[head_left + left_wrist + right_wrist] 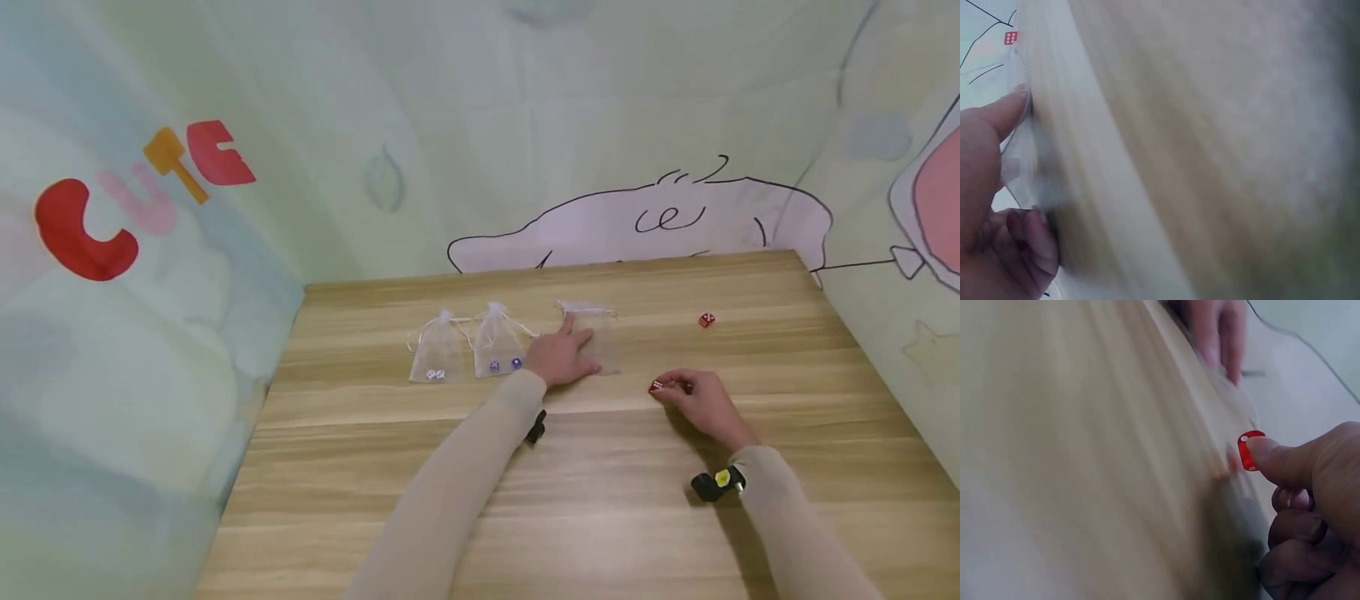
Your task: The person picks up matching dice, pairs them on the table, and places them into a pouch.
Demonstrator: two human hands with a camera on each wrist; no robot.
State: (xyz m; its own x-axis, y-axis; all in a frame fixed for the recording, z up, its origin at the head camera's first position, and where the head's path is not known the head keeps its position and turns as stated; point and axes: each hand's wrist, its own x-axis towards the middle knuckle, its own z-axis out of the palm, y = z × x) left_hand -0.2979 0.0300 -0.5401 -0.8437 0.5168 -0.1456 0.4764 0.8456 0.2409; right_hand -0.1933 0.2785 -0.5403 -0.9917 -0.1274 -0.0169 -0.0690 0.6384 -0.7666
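Note:
My left hand point(562, 354) rests on a sheer white drawstring bag point(603, 346) that lies flat on the wooden table, its fingers spread over the left part of the mesh. To the right of that bag, my right hand point(701, 404) pinches a red die point(1249, 450) with white dots between thumb and fingers, close above the tabletop. A second red die point(707, 319) sits farther back on the right. Left of my left hand lie two more sheer bags: one point(491, 337) with blue dice point(494, 366), the other point(437, 350) with white dice point(435, 375).
The wooden table point(360, 467) meets a printed cloth backdrop point(360, 100) at the back and along both sides. Each wrist carries a small black camera, one of them point(716, 483) plainly visible by the right sleeve.

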